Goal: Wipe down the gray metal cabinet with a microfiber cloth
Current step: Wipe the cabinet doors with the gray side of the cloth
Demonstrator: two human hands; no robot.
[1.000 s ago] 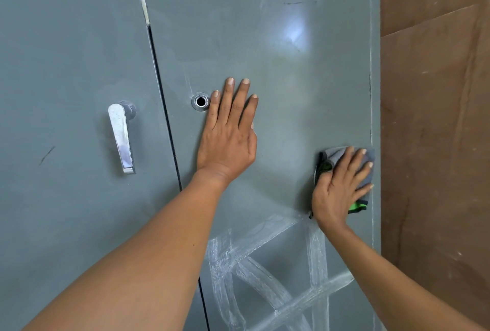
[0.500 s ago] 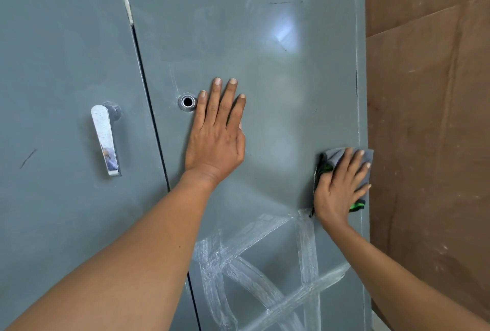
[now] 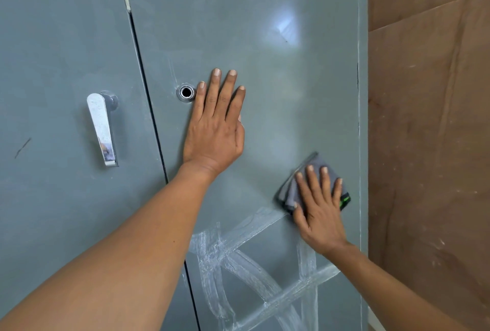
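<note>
Cabinet: the gray metal cabinet (image 3: pixel 265 91) fills the left and middle of the frame, two doors split by a dark seam.
Left hand: the left hand (image 3: pixel 214 129) lies flat on the right door at centre, fingers straight and close together, just beside a round lock hole (image 3: pixel 186 92).
Right hand: the right hand (image 3: pixel 319 214) presses the cloth at lower right, fingers straight and slightly spread.
Cloth: the folded gray microfiber cloth (image 3: pixel 293 190) with a green edge lies against the right door near its right edge.
Marks: white streaks (image 3: pixel 254 272) cross the door below the cloth.
Handle: a chrome lever handle (image 3: pixel 102 129) hangs on the left door.
Wall: a brown panel (image 3: pixel 429 118) stands at right.
</note>
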